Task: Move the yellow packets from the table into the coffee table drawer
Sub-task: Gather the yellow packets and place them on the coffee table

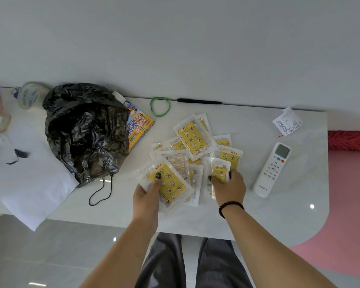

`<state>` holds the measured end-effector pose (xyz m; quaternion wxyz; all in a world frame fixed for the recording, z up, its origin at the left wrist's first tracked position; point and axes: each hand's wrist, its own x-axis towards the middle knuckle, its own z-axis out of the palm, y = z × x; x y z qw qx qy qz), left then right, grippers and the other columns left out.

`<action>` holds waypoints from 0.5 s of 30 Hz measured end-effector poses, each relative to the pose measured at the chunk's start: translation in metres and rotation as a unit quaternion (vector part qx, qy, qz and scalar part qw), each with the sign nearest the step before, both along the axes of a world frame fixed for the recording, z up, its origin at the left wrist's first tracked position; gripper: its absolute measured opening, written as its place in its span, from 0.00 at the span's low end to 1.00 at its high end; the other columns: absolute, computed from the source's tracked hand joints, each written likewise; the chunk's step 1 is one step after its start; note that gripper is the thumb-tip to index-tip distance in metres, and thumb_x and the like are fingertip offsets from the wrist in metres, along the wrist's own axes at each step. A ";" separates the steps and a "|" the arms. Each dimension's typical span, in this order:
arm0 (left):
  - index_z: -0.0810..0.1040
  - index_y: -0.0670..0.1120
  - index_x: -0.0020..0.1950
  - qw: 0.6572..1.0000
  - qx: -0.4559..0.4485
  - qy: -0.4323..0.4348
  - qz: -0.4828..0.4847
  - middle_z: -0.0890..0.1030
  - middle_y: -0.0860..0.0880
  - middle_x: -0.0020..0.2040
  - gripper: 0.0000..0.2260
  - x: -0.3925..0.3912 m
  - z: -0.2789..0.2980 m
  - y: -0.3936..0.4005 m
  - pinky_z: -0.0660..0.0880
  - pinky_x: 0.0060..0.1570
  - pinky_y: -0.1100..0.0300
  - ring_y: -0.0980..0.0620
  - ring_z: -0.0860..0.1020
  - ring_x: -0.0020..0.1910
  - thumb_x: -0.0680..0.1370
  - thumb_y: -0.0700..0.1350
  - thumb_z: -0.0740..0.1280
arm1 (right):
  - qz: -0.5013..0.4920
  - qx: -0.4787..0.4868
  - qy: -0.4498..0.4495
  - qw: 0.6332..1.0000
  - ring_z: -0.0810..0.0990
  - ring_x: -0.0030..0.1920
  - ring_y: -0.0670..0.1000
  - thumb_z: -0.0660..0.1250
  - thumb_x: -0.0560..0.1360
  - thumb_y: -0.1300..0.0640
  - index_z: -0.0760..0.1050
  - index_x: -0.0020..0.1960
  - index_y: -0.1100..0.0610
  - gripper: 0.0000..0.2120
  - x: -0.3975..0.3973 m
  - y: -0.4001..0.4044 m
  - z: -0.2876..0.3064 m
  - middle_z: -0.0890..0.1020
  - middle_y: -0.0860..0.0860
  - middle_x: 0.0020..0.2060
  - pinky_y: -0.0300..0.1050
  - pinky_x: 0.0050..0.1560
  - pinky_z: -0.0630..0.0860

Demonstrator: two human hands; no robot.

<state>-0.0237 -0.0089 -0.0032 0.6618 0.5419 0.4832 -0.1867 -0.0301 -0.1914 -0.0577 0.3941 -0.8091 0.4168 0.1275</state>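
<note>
Both hands grip yellow packets (192, 140): left hand (147, 194) fingers pinch one, right hand (230, 185) clutches another; light, slippery, best held at edges.

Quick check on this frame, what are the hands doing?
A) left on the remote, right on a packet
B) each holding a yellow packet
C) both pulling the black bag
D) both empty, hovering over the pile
B: the left hand grips a yellow packet with its thumb on top, and the right hand pinches another, crumpled packet at the pile's near edge; the remote and black bag lie untouched.
</note>
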 end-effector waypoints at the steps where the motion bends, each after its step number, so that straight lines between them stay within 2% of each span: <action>1: 0.77 0.46 0.62 1.000 0.000 0.001 0.000 0.84 0.47 0.54 0.12 0.000 0.000 0.000 0.78 0.57 0.44 0.47 0.82 0.52 0.79 0.43 0.67 | 0.001 -0.005 -0.023 1.000 0.76 0.47 0.54 0.75 0.69 0.56 0.74 0.49 0.60 0.14 -0.001 -0.002 0.002 0.73 0.51 0.45 0.47 0.50 0.74; 3: 0.77 0.45 0.63 1.000 0.000 0.006 0.000 0.84 0.47 0.54 0.13 -0.001 0.000 0.000 0.77 0.57 0.43 0.46 0.82 0.52 0.78 0.43 0.67 | -0.017 -0.040 -0.051 0.998 0.71 0.52 0.53 0.75 0.68 0.58 0.76 0.49 0.65 0.15 -0.001 -0.009 0.002 0.70 0.53 0.51 0.43 0.54 0.72; 5: 0.76 0.45 0.63 1.000 -0.001 0.007 -0.001 0.84 0.47 0.53 0.13 -0.001 -0.001 -0.001 0.77 0.58 0.42 0.46 0.82 0.52 0.78 0.44 0.68 | -0.053 -0.044 -0.031 0.997 0.69 0.59 0.56 0.75 0.68 0.57 0.77 0.51 0.66 0.17 0.005 -0.018 0.002 0.69 0.55 0.57 0.44 0.57 0.71; 7: 0.77 0.46 0.62 1.000 -0.003 0.007 -0.001 0.84 0.48 0.53 0.13 -0.002 -0.001 -0.003 0.77 0.58 0.42 0.46 0.82 0.52 0.78 0.44 0.68 | -0.064 -0.018 0.005 0.998 0.73 0.55 0.56 0.74 0.68 0.56 0.76 0.52 0.64 0.17 0.012 -0.024 0.001 0.69 0.54 0.54 0.46 0.53 0.74; 9: 0.77 0.47 0.62 1.000 -0.006 0.006 -0.001 0.84 0.48 0.53 0.12 -0.002 0.000 -0.005 0.77 0.58 0.42 0.46 0.82 0.52 0.78 0.44 0.68 | -0.035 -0.017 0.019 0.999 0.74 0.47 0.54 0.73 0.70 0.56 0.76 0.52 0.62 0.15 0.017 -0.026 0.002 0.69 0.52 0.49 0.42 0.47 0.70; 11: 0.77 0.47 0.62 1.000 -0.009 0.003 0.000 0.84 0.48 0.53 0.12 -0.002 0.003 -0.006 0.77 0.58 0.42 0.46 0.82 0.52 0.78 0.44 0.68 | -0.017 -0.027 0.008 0.999 0.72 0.44 0.52 0.73 0.70 0.56 0.75 0.51 0.63 0.14 0.018 -0.025 0.005 0.69 0.52 0.49 0.40 0.45 0.67; 15: 0.78 0.47 0.59 1.000 -0.012 -0.002 0.001 0.84 0.48 0.52 0.10 -0.004 0.015 -0.005 0.77 0.58 0.43 0.47 0.83 0.52 0.78 0.45 0.68 | -0.013 -0.054 -0.004 0.998 0.71 0.42 0.53 0.73 0.70 0.57 0.75 0.48 0.64 0.12 0.011 -0.022 0.014 0.69 0.53 0.47 0.41 0.45 0.68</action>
